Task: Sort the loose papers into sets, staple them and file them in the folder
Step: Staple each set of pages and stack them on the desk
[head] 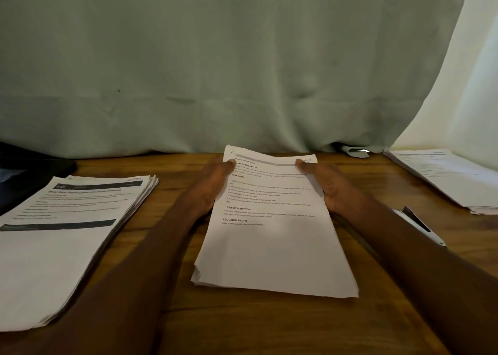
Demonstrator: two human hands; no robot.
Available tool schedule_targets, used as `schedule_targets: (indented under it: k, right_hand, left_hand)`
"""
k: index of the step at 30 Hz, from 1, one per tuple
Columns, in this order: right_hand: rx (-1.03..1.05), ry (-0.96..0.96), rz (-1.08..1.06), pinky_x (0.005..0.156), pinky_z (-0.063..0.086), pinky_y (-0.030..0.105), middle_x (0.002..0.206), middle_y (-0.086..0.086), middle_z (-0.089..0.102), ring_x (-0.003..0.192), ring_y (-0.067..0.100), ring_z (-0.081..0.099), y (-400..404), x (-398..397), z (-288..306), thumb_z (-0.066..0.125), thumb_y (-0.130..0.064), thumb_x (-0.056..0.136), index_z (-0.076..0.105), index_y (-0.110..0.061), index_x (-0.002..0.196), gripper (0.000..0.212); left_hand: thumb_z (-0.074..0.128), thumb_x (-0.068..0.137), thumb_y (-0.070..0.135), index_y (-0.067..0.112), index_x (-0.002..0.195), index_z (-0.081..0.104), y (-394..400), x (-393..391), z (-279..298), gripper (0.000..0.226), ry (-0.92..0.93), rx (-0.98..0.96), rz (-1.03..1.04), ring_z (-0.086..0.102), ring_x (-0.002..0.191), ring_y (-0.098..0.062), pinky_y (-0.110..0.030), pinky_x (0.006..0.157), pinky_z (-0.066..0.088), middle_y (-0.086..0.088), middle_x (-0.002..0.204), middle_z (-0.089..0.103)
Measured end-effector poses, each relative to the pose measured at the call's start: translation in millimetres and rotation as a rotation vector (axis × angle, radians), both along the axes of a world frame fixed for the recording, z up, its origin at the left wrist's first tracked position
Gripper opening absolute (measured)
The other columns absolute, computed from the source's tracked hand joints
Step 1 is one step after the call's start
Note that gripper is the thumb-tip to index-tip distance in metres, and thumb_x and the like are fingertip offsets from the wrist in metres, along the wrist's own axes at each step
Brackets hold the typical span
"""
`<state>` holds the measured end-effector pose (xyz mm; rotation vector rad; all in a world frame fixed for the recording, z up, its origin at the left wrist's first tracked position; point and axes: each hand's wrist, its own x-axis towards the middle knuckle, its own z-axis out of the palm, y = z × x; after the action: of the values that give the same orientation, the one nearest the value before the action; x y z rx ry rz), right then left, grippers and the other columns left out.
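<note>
While squaring the middle set [272, 236] for stapling, both hands' grip, left [213, 182] and right [327, 185], thumbs pinching its far edge.

A makeshift paperwork desk, probably in a home rather than a proper office. A wooden tabletop [242, 325] carries three stacks of printed papers [67, 236] (left, middle, right) and a stapler [420, 225]. Behind it hangs a creased pale green cloth [215, 58], with a white curtain [479, 85] at the right edge.
</note>
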<state>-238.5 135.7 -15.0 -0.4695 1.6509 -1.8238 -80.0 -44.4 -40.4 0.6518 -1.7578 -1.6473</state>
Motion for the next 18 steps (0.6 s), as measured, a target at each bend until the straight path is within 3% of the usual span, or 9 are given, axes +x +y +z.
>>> schedule_targets:
  k: [2, 5, 9, 12, 14, 16, 18]
  right_hand:
    - [0.061, 0.099, -0.041, 0.087, 0.058, 0.051, 0.118, 0.015, 0.071, 0.101, 0.035, 0.070, -3, 2, -2, 0.068, -0.018, 0.098, 0.062, -0.005, 0.125, 0.030]
    - [0.117, 0.163, -0.040, 0.072, 0.055, 0.037, 0.115, 0.009, 0.069, 0.095, 0.025, 0.067, -3, 3, 0, 0.060, -0.015, 0.103, 0.059, -0.008, 0.128, 0.026]
    - [0.043, 0.088, 0.000, 0.102, 0.051, 0.051, 0.132, 0.017, 0.065, 0.119, 0.037, 0.064, 1, -5, 3, 0.055, -0.007, 0.105, 0.055, -0.002, 0.138, 0.034]
    - [0.056, 0.117, 0.026, 0.106, 0.050, 0.053, 0.131, 0.019, 0.066, 0.119, 0.037, 0.064, 2, -8, 1, 0.057, -0.007, 0.104, 0.057, -0.001, 0.136, 0.032]
    - [0.098, 0.302, -0.014, 0.093, 0.057, 0.038, 0.127, 0.014, 0.068, 0.106, 0.023, 0.069, 6, -6, 3, 0.060, -0.012, 0.103, 0.060, -0.003, 0.128, 0.026]
    - [0.191, 0.648, -0.114, 0.073, 0.051, 0.023, 0.117, 0.003, 0.068, 0.090, 0.009, 0.065, 13, -7, 7, 0.063, -0.024, 0.101, 0.060, -0.013, 0.120, 0.021]
    - [0.399, 0.982, -0.223, 0.072, 0.045, 0.029, 0.102, -0.002, 0.065, 0.088, 0.015, 0.061, 27, -13, 17, 0.065, -0.033, 0.098, 0.059, -0.016, 0.110, 0.022]
  left_hand:
    - [0.048, 0.108, 0.028, 0.019, 0.123, 0.065, 6, -3, 0, 0.024, -0.043, -0.071, 0.005, 0.077, 0.093, -0.020, -0.037, 0.075, 0.061, -0.002, 0.108, 0.079]
    - [0.048, 0.109, 0.030, 0.020, 0.128, 0.062, 7, -5, 1, 0.026, -0.095, -0.141, 0.012, 0.076, 0.097, -0.020, -0.039, 0.081, 0.061, -0.001, 0.112, 0.076]
    - [0.051, 0.108, 0.026, 0.008, 0.111, 0.068, 1, -6, 5, 0.026, -0.034, -0.002, 0.026, 0.075, 0.100, -0.033, -0.047, 0.089, 0.059, -0.014, 0.110, 0.077]
    - [0.052, 0.108, 0.026, 0.013, 0.096, 0.070, 0, -8, 4, 0.026, -0.038, -0.026, 0.053, 0.077, 0.086, -0.025, -0.041, 0.081, 0.059, -0.003, 0.089, 0.080]
    - [0.051, 0.108, 0.025, 0.017, 0.093, 0.068, 2, -9, 4, 0.024, -0.037, -0.082, 0.076, 0.076, 0.073, -0.017, -0.031, 0.067, 0.055, 0.004, 0.077, 0.078]
    - [0.051, 0.108, 0.023, 0.019, 0.092, 0.065, 5, -11, 7, 0.022, -0.031, -0.135, 0.085, 0.072, 0.072, -0.013, -0.027, 0.061, 0.051, 0.006, 0.076, 0.076]
    - [0.052, 0.108, 0.019, 0.018, 0.089, 0.064, 11, -14, 8, 0.022, 0.011, -0.149, 0.082, 0.071, 0.065, -0.008, -0.023, 0.054, 0.051, 0.007, 0.075, 0.074]
